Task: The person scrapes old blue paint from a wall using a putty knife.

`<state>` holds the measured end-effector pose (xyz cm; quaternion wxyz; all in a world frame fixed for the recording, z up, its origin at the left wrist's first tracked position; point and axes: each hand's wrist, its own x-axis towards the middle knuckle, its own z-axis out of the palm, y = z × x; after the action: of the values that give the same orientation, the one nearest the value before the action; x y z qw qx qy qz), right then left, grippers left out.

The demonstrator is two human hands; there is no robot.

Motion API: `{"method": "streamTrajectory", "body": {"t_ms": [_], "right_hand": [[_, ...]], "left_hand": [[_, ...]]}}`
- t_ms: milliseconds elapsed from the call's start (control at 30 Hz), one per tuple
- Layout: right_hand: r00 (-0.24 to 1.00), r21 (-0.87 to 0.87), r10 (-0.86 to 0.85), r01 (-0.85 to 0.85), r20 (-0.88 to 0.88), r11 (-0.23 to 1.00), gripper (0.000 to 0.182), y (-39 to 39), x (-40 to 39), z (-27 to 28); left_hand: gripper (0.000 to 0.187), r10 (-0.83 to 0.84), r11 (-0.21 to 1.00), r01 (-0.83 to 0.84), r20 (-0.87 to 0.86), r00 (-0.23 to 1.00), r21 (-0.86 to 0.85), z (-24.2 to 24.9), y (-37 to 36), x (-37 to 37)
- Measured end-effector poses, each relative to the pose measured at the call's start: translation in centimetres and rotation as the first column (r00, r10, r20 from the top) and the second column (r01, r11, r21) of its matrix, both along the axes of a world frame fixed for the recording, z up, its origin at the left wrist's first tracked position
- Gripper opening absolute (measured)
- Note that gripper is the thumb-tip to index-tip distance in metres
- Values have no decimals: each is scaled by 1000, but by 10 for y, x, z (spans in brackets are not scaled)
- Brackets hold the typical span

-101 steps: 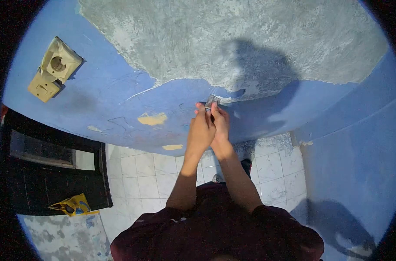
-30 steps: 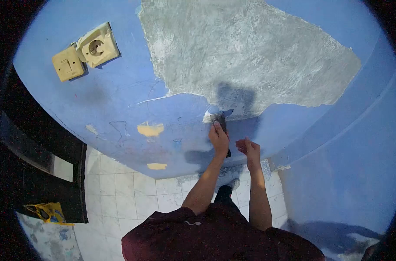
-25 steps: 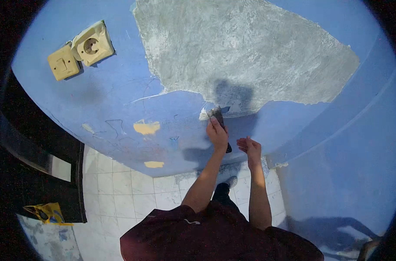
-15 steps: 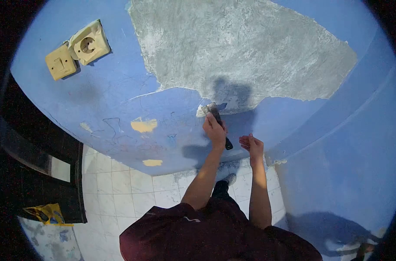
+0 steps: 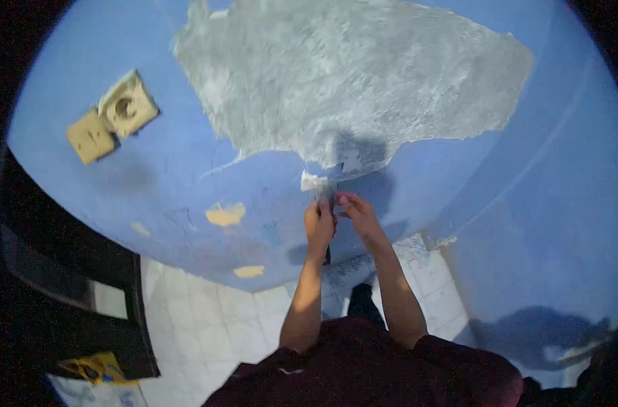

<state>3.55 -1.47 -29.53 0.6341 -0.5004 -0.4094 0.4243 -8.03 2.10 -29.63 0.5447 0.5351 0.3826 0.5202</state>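
A scraper (image 5: 324,193) with a dark handle is pressed against the blue painted wall (image 5: 186,183), its blade at the lower edge of a large bare grey plaster patch (image 5: 349,74). My left hand (image 5: 319,225) is shut around the scraper's handle. My right hand (image 5: 358,211) has come beside it, its fingers resting on the tool just below the blade. A small flake of lifted paint (image 5: 311,180) shows pale at the blade's left.
A beige switch and socket (image 5: 112,117) hang loose on the wall at upper left. Yellowish filler spots (image 5: 225,215) mark the paint. Below is a white tiled floor (image 5: 207,319), a dark door frame (image 5: 64,298) at left and a yellow object (image 5: 95,366).
My right hand, which hung free to the right of the scraper, has moved in and now touches the tool. The view has swung slightly, and the scraper stands more upright.
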Motion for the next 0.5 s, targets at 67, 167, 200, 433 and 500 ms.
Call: {"method": "streamTrajectory", "body": {"t_ms": [67, 167, 200, 433, 500], "right_hand": [[990, -14, 24, -26, -138, 1000, 36, 12, -19, -4], [975, -14, 44, -48, -216, 999, 31, 29, -44, -8], [961, 35, 33, -25, -275, 999, 27, 34, -51, -10], [764, 7, -28, 42, -644, 999, 20, 51, -76, 10], [786, -26, 24, -51, -618, 998, 22, 42, -78, 17]], "left_hand": [[28, -80, 996, 76, -94, 992, -52, 4, -5, -18], [23, -58, 996, 55, -53, 997, -69, 6, -10, -42], [21, -83, 995, 77, -88, 993, -66, 10, -11, -48], [22, -286, 949, 262, -127, 950, -176, 47, -27, -77], [28, -206, 966, 170, -181, 962, -195, 53, -32, -74]]}}
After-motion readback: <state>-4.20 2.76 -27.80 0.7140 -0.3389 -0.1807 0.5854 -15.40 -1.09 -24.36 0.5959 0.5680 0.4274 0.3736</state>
